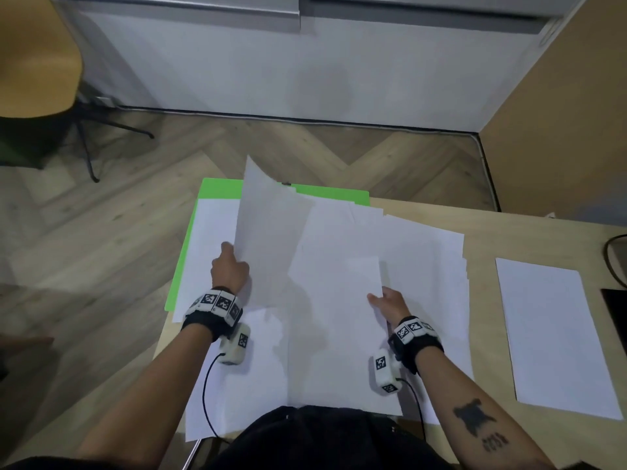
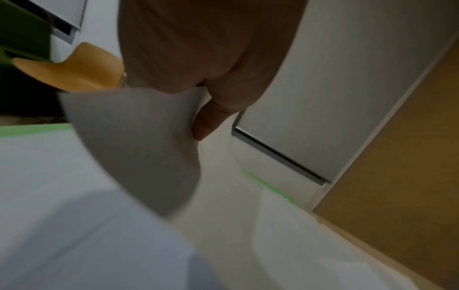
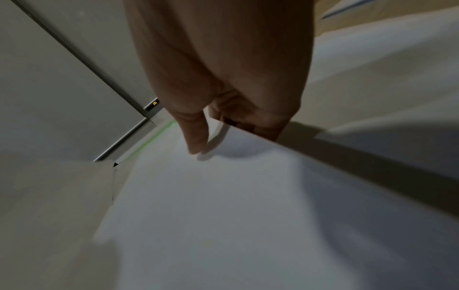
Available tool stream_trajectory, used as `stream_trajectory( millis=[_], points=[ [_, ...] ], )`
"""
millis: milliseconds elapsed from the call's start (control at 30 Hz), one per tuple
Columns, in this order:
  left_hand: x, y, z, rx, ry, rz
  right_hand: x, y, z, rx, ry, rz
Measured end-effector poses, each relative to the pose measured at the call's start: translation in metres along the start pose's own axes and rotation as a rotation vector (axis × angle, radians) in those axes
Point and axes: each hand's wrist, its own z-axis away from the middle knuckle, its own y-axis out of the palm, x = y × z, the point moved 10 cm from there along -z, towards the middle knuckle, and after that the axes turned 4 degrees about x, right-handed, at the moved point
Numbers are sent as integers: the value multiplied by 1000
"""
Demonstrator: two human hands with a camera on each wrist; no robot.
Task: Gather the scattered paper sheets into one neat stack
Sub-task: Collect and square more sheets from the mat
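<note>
Both bare forearms reach forward over overlapping white paper sheets [image 1: 264, 361] lying beneath the wrists. The left hand [image 1: 230, 270] is raised, thumb and fingers pinching the edge of a lifted, curling white sheet [image 1: 268, 232], which stands tilted above the table. The right hand [image 1: 390, 301] pinches the near right edge of a flat white sheet [image 1: 336, 300]. Right of that hand, apart, lies a single white sheet [image 1: 549, 337] on the light wooden table [image 1: 509, 232]; a green folder [image 1: 217, 188] lies beyond the left hand.
</note>
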Motion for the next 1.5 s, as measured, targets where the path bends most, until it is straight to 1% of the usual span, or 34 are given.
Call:
stream_trajectory(
  millis=[67, 133, 167, 200, 233, 267, 333, 367, 433, 500, 567, 633, 667, 733, 833, 900, 1000, 1033, 1100, 1167, 1200, 1233, 1300, 1333, 1400, 1433, 1467, 1500],
  points=[
    [-27, -10, 1, -58, 86, 100, 0, 6, 7, 45, 8, -8],
    [-57, -18, 5, -110, 199, 253, -1, 10, 14, 85, 25, 1],
    [-70, -19, 7, -114, 239, 340, 0, 13, 18, 110, 32, 20],
    [-79, -18, 8, -95, 267, 437, -1, 15, 19, 125, 42, 44],
    [-82, -13, 6, -54, 266, 538, -1, 16, 21, 131, 46, 62],
    [-82, -5, 4, -3, 250, 633, -3, 16, 21, 130, 50, 64],
    [-71, 17, 0, 99, 186, 703, -5, 13, 22, 96, 67, 33],
    [-63, 30, 0, 149, 149, 680, -4, 11, 23, 67, 65, 11],
    [-47, 59, 9, 235, 81, 550, -6, 6, 22, 15, 85, -46],
    [-26, 86, 21, 305, 40, 351, -10, 4, 22, -22, 127, -163],
    [2, 115, 33, 417, -15, 202, -17, 6, 26, -40, 199, -329],
    [27, 136, 45, 512, -70, 68, -20, 8, 24, -60, 202, -442],
    [36, 142, 49, 532, -85, 9, -15, 8, 26, -65, 181, -451],
    [42, 149, 56, 545, -84, -70, -8, 5, 24, -88, 148, -455],
    [35, 159, 65, 607, -21, -182, -4, 8, 23, -86, 155, -459],
    [33, 167, 68, 664, -7, -226, 3, 10, 20, -82, 80, -446],
    [30, 173, 72, 723, 8, -264, 18, 8, 21, -91, -94, -417],
    [29, 172, 69, 705, 22, -283, 24, 9, 22, -88, -136, -388],
    [25, 162, 56, 600, 34, -315, 46, 11, 35, -39, -190, -391],
    [14, 146, 42, 498, 39, -218, 71, 14, 54, 37, -259, -409],
    [9, 140, 33, 471, 36, -123, 83, 14, 65, 84, -284, -412],
    [-2, 131, 30, 449, 63, 3, 93, 15, 74, 121, -307, -410],
    [-22, 116, 21, 433, 105, 290, 108, 11, 89, 190, -350, -425],
    [-34, 108, 20, 456, 129, 401, 114, 7, 95, 215, -366, -450],
    [-57, 95, 22, 542, 186, 558, 125, -8, 102, 192, -394, -488],
    [-68, 88, 24, 574, 213, 597, 128, -19, 102, 151, -403, -494],
    [-77, 81, 25, 586, 236, 591, 131, -29, 102, 108, -410, -499],
    [-91, 71, 29, 585, 287, 600, 136, -39, 105, 64, -423, -513]
  ],
)
